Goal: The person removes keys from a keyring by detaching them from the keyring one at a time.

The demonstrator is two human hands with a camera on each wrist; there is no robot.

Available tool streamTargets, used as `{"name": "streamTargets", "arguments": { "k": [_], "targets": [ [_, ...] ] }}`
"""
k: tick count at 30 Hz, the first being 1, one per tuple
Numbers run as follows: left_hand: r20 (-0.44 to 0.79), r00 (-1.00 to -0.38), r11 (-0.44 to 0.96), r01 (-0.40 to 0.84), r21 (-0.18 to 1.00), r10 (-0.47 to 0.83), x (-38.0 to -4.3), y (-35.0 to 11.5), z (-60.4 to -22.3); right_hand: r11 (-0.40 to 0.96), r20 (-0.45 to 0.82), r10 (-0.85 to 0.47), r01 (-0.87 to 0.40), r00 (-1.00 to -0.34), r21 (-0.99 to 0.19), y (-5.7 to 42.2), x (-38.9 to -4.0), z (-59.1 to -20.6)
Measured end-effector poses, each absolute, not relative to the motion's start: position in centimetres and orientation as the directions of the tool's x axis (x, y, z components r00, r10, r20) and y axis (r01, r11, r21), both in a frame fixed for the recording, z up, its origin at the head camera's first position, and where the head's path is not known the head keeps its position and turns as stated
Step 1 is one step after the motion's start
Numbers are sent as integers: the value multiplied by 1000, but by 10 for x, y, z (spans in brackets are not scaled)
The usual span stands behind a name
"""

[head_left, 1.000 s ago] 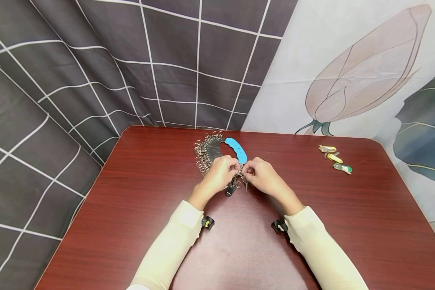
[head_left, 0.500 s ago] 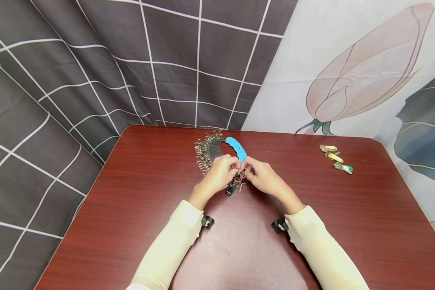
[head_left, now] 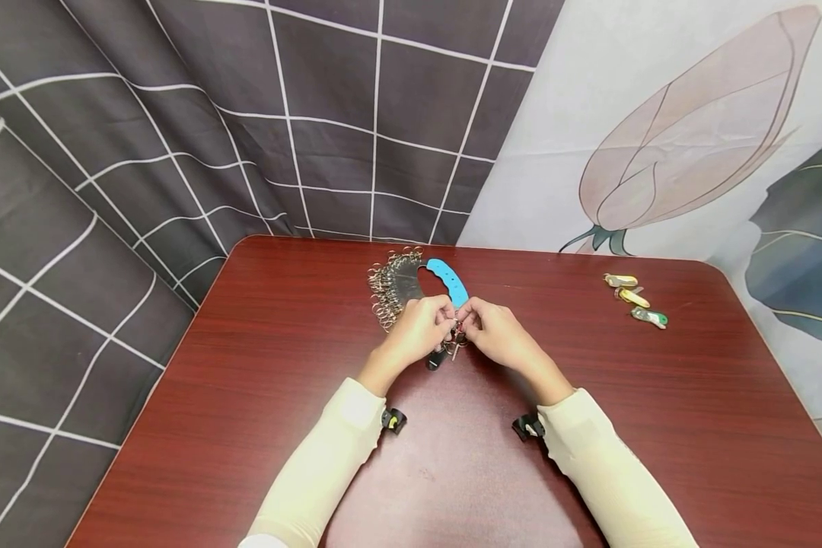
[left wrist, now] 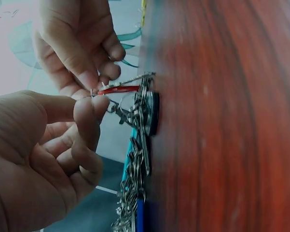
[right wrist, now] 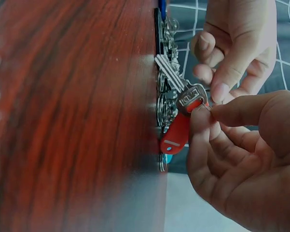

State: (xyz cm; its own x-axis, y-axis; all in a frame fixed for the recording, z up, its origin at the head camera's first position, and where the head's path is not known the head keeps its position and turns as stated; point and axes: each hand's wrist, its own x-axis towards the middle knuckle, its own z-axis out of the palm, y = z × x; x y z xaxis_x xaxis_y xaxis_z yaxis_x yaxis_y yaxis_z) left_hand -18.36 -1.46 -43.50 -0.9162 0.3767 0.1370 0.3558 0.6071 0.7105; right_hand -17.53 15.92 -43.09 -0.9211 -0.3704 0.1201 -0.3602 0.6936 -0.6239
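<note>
The fingers [right wrist: 199, 145] of the right hand [head_left: 498, 331] are clamped, thumb against forefinger, on a small metal ring [right wrist: 207, 106]. The left hand [head_left: 418, 329] pinches a thin metal piece [left wrist: 93, 93] right beside it; whether that is the same ring is hidden. On both hands the other fingers curl loosely inward, and the fingertips nearly meet. A key [right wrist: 180, 86] and a red tag [right wrist: 176, 135] slant from the pinch toward the surface [head_left: 452, 472]. The key's head carries raised lettering too small to read with certainty; the tag shows a pale bar and a hole.

Cream sleeves [head_left: 329, 457] converge from the near side, a black wrist mount at each cuff. Just past the fingertips sits a blue handle [head_left: 447, 281] on a dark fan-shaped holder [head_left: 406, 280] edged with metal clips. Well apart on the right lie three tagged keys [head_left: 632, 298], any writing illegible.
</note>
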Motion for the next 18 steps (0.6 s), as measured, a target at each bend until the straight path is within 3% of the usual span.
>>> {"name": "streamTargets", "arguments": {
  "k": [8,18],
  "targets": [
    [33,-954,533,194,823,296,-182,-10,-437,703,119,-380,-370,-917,-608,159,-176,-431],
    [-31,-967,451,90,888,253,-182,-11,-437,666,127,-407,-389,-905,-637,158,-173,-430]
  ]
}}
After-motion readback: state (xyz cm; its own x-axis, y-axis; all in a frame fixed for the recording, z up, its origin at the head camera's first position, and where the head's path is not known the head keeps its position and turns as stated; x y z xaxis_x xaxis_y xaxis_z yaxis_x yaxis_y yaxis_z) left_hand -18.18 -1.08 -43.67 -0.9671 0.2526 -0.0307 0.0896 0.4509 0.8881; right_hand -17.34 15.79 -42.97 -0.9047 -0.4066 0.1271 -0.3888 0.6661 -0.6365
